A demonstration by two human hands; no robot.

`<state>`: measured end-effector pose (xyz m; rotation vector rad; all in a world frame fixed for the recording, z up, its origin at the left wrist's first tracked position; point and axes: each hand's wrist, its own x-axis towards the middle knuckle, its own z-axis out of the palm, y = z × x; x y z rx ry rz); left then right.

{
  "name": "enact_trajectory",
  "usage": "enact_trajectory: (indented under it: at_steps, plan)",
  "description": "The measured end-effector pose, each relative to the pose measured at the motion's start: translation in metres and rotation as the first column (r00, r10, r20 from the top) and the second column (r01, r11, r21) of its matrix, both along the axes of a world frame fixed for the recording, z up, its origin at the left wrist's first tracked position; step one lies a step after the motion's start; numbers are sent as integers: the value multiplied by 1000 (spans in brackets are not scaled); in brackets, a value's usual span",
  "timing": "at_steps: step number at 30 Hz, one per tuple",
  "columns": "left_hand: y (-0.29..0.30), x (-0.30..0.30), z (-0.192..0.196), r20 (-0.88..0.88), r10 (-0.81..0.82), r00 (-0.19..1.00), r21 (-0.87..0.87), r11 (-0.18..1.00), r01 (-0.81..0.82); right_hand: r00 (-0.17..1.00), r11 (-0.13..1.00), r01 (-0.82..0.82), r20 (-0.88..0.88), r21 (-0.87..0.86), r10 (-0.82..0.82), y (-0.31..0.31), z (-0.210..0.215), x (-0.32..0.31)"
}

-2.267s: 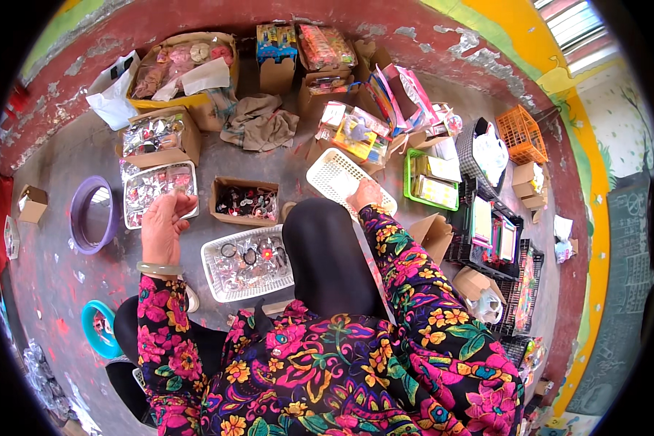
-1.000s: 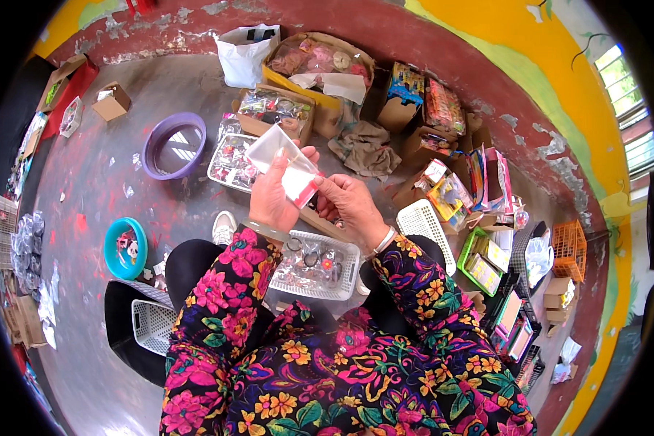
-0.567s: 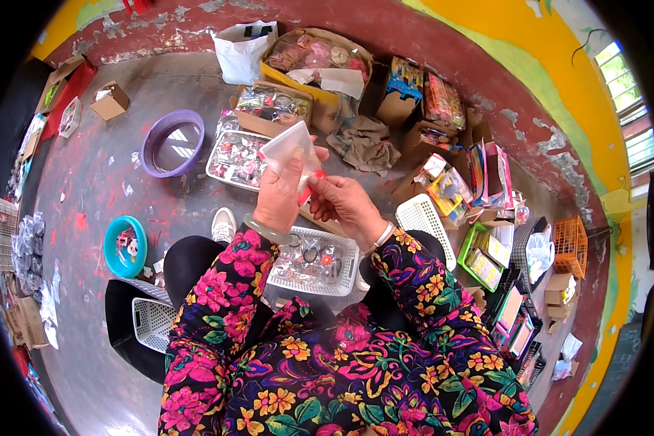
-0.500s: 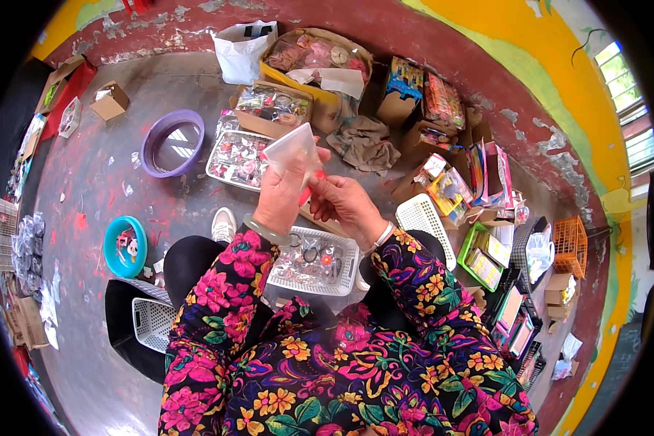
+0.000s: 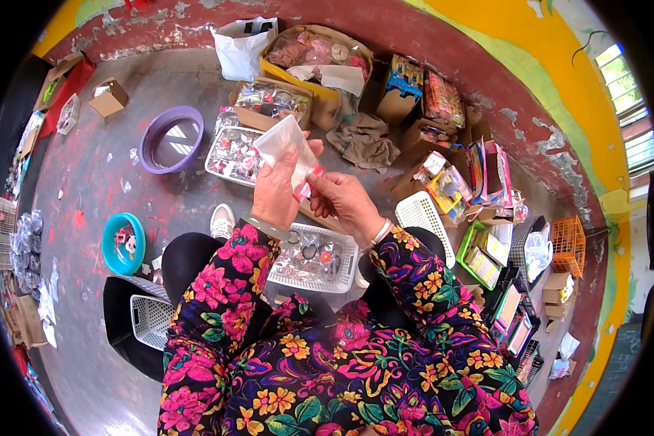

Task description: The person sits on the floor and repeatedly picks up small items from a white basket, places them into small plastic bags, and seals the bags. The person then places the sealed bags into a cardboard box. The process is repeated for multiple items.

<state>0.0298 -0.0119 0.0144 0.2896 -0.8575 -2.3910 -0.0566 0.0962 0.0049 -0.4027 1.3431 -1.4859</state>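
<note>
Between my hands is a small clear plastic bag (image 5: 279, 141) with a red strip along its lower edge, tilted up and to the left. My left hand (image 5: 275, 195) is closed around it, thumb lying over its face and fingers behind. At the red-striped edge, my right hand (image 5: 345, 203) pinches with thumb and forefinger. Whether anything lies inside the bag I cannot tell. Below my hands, a white basket (image 5: 280, 278) holds several small clear packets. Another white tray (image 5: 212, 161) of small packaged trinkets stands just beyond my left hand.
A purple basin (image 5: 150, 149) and a turquoise basin (image 5: 112, 253) sit on the floor to the left. At the right are a white perforated basket (image 5: 443, 243), a green basket (image 5: 459, 256) and an orange crate (image 5: 578, 247). Cardboard boxes (image 5: 325, 109) line the far wall.
The bag has tilted slightly to the left, and its red strip shows more plainly between my hands. Both hands have shifted only a little and keep their hold.
</note>
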Motion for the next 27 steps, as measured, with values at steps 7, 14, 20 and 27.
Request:
enact_trajectory:
  at_steps: [7, 14, 20, 27]
  plan:
    - [5, 0, -1, 15, -19, 1000, -103, 994, 20, 998, 1000, 9, 59, 17, -10, -1, -1, 4]
    - [9, 0, -2, 54, 70, 996, -623, 782, -21, 990, 993, 19, 139, -118, -2, 1, -7, 1]
    - [13, 1, 1, 50, 85, 995, -625, 780, -35, 980, 989, 55, 198, -137, -27, 0, -12, 2]
    - [11, 2, 0, 121, 67, 990, -544, 839, 10, 990, 994, 45, 136, -99, -31, -1, -7, 4]
